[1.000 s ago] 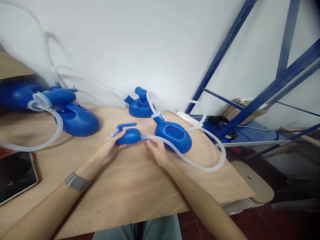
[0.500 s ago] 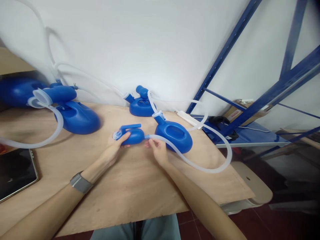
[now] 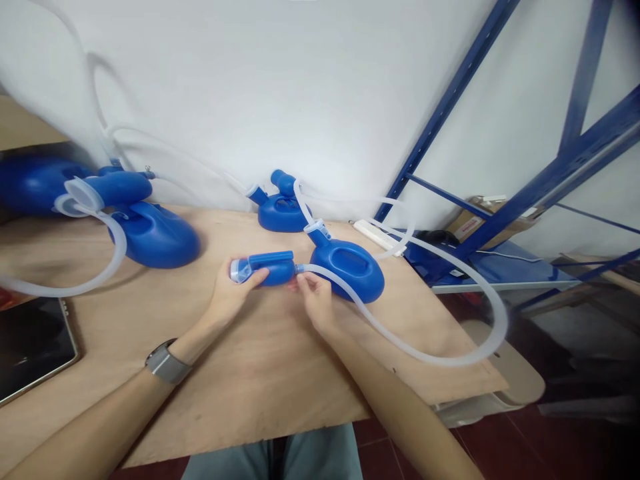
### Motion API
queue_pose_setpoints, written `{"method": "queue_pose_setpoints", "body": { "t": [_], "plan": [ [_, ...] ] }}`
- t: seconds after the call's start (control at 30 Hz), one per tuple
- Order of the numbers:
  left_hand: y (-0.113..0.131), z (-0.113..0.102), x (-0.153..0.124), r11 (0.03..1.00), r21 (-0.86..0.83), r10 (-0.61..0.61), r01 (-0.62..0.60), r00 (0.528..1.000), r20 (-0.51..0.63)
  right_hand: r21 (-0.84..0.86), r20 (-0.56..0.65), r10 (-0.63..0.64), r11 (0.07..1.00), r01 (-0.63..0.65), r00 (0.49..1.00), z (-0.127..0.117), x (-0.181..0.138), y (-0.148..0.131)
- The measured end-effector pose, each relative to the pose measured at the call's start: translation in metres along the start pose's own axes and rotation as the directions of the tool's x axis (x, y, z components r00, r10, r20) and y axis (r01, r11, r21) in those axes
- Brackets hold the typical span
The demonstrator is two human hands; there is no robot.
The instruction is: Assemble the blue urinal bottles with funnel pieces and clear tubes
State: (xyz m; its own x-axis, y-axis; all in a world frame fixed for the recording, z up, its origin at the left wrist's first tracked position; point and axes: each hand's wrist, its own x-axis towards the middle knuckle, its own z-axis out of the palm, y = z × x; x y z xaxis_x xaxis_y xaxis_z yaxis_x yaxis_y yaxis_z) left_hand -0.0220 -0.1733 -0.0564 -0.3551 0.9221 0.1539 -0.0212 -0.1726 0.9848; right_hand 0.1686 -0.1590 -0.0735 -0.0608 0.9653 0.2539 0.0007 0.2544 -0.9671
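My left hand (image 3: 231, 297) is wrapped round a small blue plastic vessel (image 3: 273, 268) with a clear cap at its left end, held just above the wooden table (image 3: 240, 380). My right hand (image 3: 314, 299) pinches the clear flexible tube (image 3: 440, 357) right where it meets the vessel's right end. From there the tube loops out past the table's right edge and curves back up toward the wall. A larger blue container (image 3: 347, 270) lies just behind my right hand.
Another blue container (image 3: 280, 210) stands against the wall, and two more (image 3: 150, 233) with a thick clear hose (image 3: 100, 267) lie at the left. A dark tablet (image 3: 30, 347) rests at the left edge. Blue shelving (image 3: 500, 220) and a pale stool (image 3: 515, 373) stand to the right.
Both hands have shifted slightly right and up with the small vessel, which has turned more level. The tube's loop has swung farther out to the right, beyond the table edge.
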Motion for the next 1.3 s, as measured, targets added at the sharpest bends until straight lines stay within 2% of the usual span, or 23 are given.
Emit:
{"method": "queue_pose_setpoints", "body": {
  "t": [0.17,0.43,0.63,0.93,1.03,1.13,1.17,1.2,1.27,1.3],
  "plan": [
    [0.002,0.000,0.001,0.998,-0.025,-0.049,0.050,0.998,0.028,-0.025,-0.030,-0.019,1.000,0.018,0.999,-0.001,0.005,0.006],
    [0.000,-0.003,-0.001,0.994,0.074,0.075,-0.076,0.997,0.007,-0.011,-0.019,-0.021,1.000,0.020,1.000,-0.003,0.005,0.007],
    [0.000,-0.002,0.002,0.998,-0.042,-0.043,0.044,0.999,0.021,0.019,0.007,-0.003,1.000,0.003,1.000,-0.004,0.006,0.006],
    [-0.004,0.000,0.001,0.991,-0.092,-0.099,0.098,0.995,-0.004,0.061,0.006,0.073,0.995,-0.074,0.997,-0.003,0.005,0.011],
    [-0.005,0.000,0.002,0.989,-0.096,-0.112,0.112,0.994,0.002,0.053,0.065,0.095,0.994,-0.098,0.993,-0.006,0.006,0.004],
    [-0.005,-0.003,0.004,0.996,-0.021,-0.086,0.085,0.996,-0.031,-0.047,0.243,0.131,0.991,-0.123,0.961,-0.020,0.005,-0.012],
    [-0.005,-0.005,0.006,0.998,0.010,-0.062,0.063,0.997,-0.047,-0.114,0.253,0.108,0.990,-0.081,0.961,-0.029,0.004,-0.019],
    [-0.005,-0.007,0.008,0.999,0.038,-0.035,0.037,0.997,-0.064,-0.197,0.212,0.051,0.980,-0.009,0.976,-0.040,0.005,-0.026],
    [-0.003,-0.012,0.013,0.997,0.072,0.015,-0.007,0.994,-0.110,-0.415,0.003,-0.165,0.897,0.151,0.986,-0.070,0.007,-0.036],
    [-0.002,-0.015,0.017,0.997,0.073,0.032,-0.021,0.989,-0.145,-0.534,-0.103,-0.282,0.825,0.186,0.954,-0.088,0.009,-0.039]
  ]
}}
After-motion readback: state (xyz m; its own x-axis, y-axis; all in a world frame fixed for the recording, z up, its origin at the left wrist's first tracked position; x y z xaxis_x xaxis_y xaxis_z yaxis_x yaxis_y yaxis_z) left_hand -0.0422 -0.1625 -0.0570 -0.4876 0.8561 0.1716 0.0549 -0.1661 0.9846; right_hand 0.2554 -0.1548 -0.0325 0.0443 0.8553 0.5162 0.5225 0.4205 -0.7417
